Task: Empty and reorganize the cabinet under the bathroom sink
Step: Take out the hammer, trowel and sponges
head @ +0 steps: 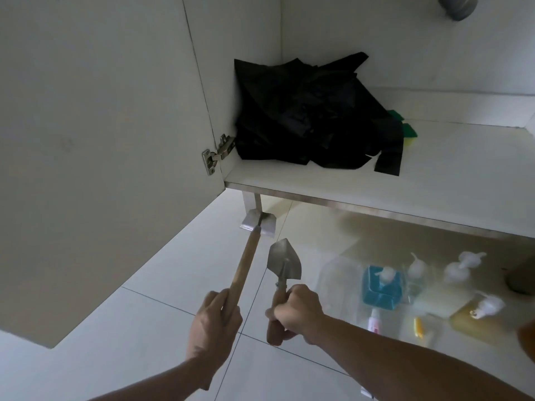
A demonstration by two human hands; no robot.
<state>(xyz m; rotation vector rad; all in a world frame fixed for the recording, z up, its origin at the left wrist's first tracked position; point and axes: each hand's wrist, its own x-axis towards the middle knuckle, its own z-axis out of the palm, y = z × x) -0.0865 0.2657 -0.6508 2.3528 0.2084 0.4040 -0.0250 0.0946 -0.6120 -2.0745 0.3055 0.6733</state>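
Left hand point(212, 322) grips a hoe point(246, 261), right hand point(295, 314) grips a trowel point(283, 263), lower center. Black bags point(312, 117) fill the cabinet point(434, 175) (sponge point(409, 133) behind). Blurry bottles point(417, 282) lower right.

Not much besides the floor point(150, 328) really: big pale glossy tiles, shiny enough to catch a dull reflection below the cabinet point(434, 169). A thin dark grout line point(162, 301) runs diagonally across it, and another crosses that one going away toward the wall. Up top, a grey plastic pipe point(457, 5) pokes down into view, cut off by the edge. On the far right there's a dark brownish round thing point(522, 280) on the tiles, only half visible, can't tell what it is. Below it, an orange-brown blur point(528, 337) at the edge, no idea either. Small white bit point(366, 394) on the floor at the bottom.
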